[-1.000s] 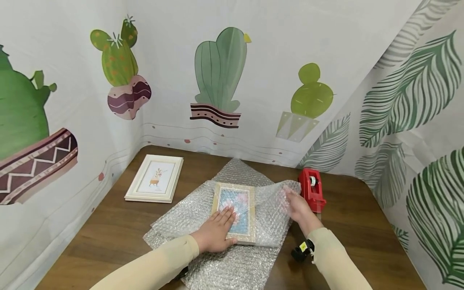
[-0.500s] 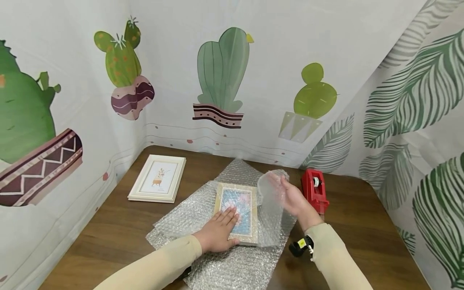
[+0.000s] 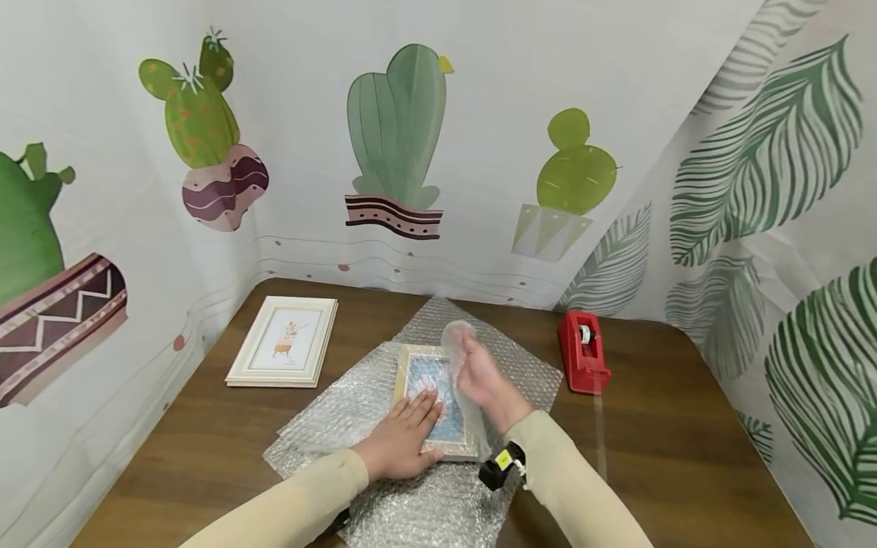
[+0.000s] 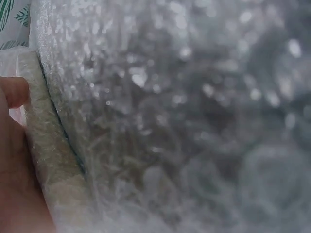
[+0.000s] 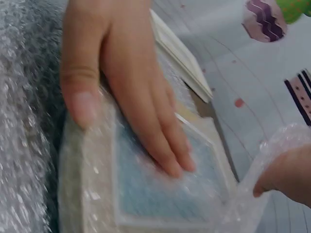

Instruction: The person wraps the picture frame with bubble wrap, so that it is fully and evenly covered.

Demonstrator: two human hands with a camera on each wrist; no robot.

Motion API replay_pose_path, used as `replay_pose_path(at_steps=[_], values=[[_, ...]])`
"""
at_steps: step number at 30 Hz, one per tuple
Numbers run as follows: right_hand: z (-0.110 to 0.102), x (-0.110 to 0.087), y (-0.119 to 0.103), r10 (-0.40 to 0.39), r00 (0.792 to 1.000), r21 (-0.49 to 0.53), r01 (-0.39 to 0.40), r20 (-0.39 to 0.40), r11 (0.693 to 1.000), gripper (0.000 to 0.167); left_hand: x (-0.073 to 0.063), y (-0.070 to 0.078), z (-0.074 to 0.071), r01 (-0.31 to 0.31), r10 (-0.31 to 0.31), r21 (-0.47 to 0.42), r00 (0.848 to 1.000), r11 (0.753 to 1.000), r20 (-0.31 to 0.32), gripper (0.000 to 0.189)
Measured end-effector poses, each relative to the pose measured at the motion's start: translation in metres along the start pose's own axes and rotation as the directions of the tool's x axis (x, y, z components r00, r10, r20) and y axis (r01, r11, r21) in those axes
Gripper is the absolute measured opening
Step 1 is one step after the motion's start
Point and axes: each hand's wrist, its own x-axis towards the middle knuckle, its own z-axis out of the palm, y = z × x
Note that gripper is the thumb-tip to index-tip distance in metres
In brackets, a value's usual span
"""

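Note:
A wooden picture frame [image 3: 403, 373] with a blue and pink picture lies on a sheet of bubble wrap [image 3: 329, 415], a layer of it covering the frame. My left hand [image 3: 400, 438] rests on the frame's lower left, fingers straight over the picture; the right wrist view shows these fingers [image 5: 146, 107] pressing flat on the wrapped front. My right hand [image 3: 483, 377] pinches the right-hand flap of bubble wrap [image 3: 455, 342] and holds it raised over the frame's right edge. In the left wrist view, wrapping covers the frame's side [image 4: 53, 131].
A cream picture frame [image 3: 247, 365] lies at the table's back left. The red tape dispenser [image 3: 582, 354] stands at the back right, with a strip of clear tape [image 3: 601, 434] trailing toward the front. A printed cloth [image 3: 479, 152] hangs behind the wooden table [image 3: 685, 441].
My right hand has moved left, lifting the bubble wrap flap from the right side over to the frame's right edge. The left hand has stayed on the frame.

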Motion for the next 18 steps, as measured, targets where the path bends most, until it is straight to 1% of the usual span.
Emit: replay_pose_path(at_steps=[3,5,9,13,15,18], values=[[0.01,0.002,0.007,-0.017,1.0,0.01,0.017,0.002,1.0,0.059,0.002,-0.001,0.001,-0.008,0.008,0.006,1.0,1.0,0.005,0.076],[0.018,0.004,0.013,-0.002,1.0,-0.016,0.002,0.0,1.0,0.06,0.0,-0.002,-0.001,0.004,-0.004,0.001,1.0,1.0,0.018,0.074],[0.03,0.008,0.027,0.08,0.997,-0.079,-0.081,-0.024,0.994,0.062,-0.001,-0.001,-0.003,0.029,-0.029,-0.014,0.999,0.999,0.046,0.074],[0.036,0.014,0.038,0.153,0.987,-0.155,-0.158,-0.043,0.975,0.063,-0.001,0.001,-0.005,0.03,-0.031,0.007,0.999,1.0,0.041,0.073],[0.037,0.017,0.044,0.15,0.988,-0.2,-0.155,-0.036,0.967,0.063,0.0,0.001,-0.004,0.026,-0.027,0.018,0.999,1.0,0.044,0.072],[0.04,0.019,0.049,0.12,0.992,-0.269,-0.127,-0.044,0.955,0.064,0.0,-0.001,-0.004,0.03,-0.031,0.015,0.998,0.999,0.055,0.071]])
